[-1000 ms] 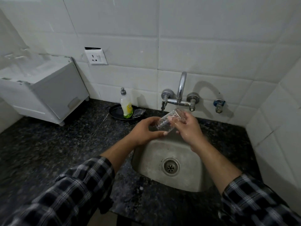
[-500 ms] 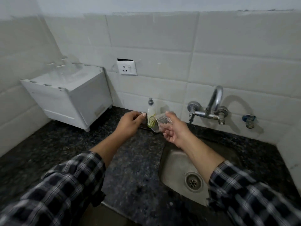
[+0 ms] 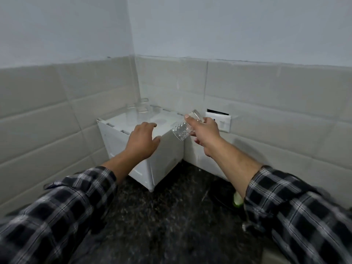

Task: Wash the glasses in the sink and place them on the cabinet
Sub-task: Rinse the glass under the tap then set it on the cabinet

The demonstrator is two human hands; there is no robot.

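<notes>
Looks like the putting-away step: right grip curls round the patterned glass, tilted, cabinet just below-left of it. Left grip spread, hovering alongside. Next it probably needs righting and lowering.

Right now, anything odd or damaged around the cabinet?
The wall socket behind the right hand holding the glass has a dark open gap along its top edge, as if the tile cutout is uncovered.

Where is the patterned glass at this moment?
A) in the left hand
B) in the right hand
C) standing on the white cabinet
B: the right hand grips the patterned glass, tilted, near the white cabinet; the left hand holds nothing.
</notes>
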